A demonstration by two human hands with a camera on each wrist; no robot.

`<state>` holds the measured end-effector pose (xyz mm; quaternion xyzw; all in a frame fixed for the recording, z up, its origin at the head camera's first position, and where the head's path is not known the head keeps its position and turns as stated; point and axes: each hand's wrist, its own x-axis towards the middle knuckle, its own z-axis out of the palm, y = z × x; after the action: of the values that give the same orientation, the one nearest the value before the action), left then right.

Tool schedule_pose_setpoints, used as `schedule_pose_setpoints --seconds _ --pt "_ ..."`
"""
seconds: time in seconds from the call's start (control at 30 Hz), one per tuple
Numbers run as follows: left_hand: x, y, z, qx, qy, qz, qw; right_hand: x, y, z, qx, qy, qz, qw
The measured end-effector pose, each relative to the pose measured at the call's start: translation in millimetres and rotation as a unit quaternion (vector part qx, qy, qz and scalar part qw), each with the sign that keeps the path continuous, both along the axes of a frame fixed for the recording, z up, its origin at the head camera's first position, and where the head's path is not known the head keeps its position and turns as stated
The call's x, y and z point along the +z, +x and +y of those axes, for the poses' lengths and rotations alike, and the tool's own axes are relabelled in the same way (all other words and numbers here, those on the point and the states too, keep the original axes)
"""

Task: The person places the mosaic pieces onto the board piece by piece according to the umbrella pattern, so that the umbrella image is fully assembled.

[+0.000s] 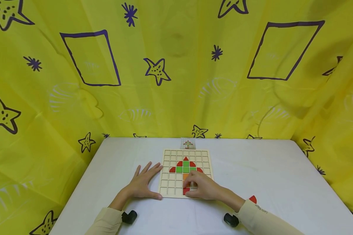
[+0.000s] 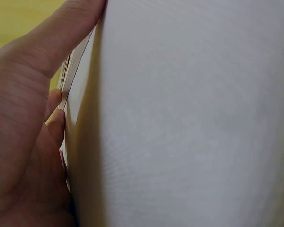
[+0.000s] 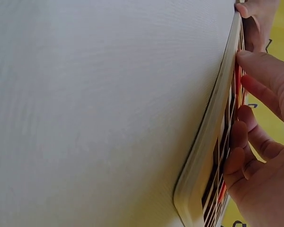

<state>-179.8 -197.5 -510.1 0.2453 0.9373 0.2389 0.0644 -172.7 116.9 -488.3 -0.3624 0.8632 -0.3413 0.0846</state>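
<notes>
A pale wooden grid board [image 1: 172, 183] lies flat on the white table. Green tiles [image 1: 182, 169], red curved tiles and a red triangle [image 1: 186, 159] fill cells in its upper half, with an orange tile [image 1: 185, 176] below them. My left hand [image 1: 142, 185] lies spread at the board's left side, thumb by the near-left corner. Over the bottom rows, my right hand [image 1: 205, 186] pinches a red tile [image 1: 186, 190] at a near-edge cell between thumb and index finger. In the right wrist view, the thumb [image 3: 262, 66] touches that red tile; its other fingers curl over the board.
A small pattern card [image 1: 188, 143] lies just beyond the board's far edge. Partly behind the right sleeve is a loose red piece [image 1: 253, 199]. Black wrist devices [image 1: 130, 217] sit under both wrists. A yellow patterned curtain [image 1: 176, 98] surrounds the table.
</notes>
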Motion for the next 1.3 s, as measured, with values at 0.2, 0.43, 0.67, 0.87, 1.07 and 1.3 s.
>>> schedule_pose_setpoints --seconds 0.2,0.43,0.67,0.87,1.07,1.3 --pt "-1.1 -0.7 0.7 -0.003 0.000 -0.002 1.0000 2.6 -2.3 7 0.006 -0.004 -0.011 0.9999" --pt "0.3 -0.5 1.0 -0.002 -0.006 -0.012 0.9999 11.9 -5.0 28 0.007 -0.017 0.006 0.9998" --pt "0.2 -1.8 0.5 -0.006 0.000 -0.010 0.9999 21.2 -3.7 61 -0.006 -0.021 0.037 0.9991" --pt "0.1 -2.3 0.6 -0.005 -0.002 -0.010 0.9999 24.8 0.5 93 -0.024 -0.041 0.077 0.9959" --pt "0.7 -1.0 0.4 -0.002 -0.002 -0.008 1.0000 22.8 9.5 122 -0.046 -0.054 0.126 0.9895" --pt "2.2 0.6 0.8 0.003 -0.002 -0.007 1.0000 15.9 22.0 156 -0.070 -0.075 0.136 0.9854"
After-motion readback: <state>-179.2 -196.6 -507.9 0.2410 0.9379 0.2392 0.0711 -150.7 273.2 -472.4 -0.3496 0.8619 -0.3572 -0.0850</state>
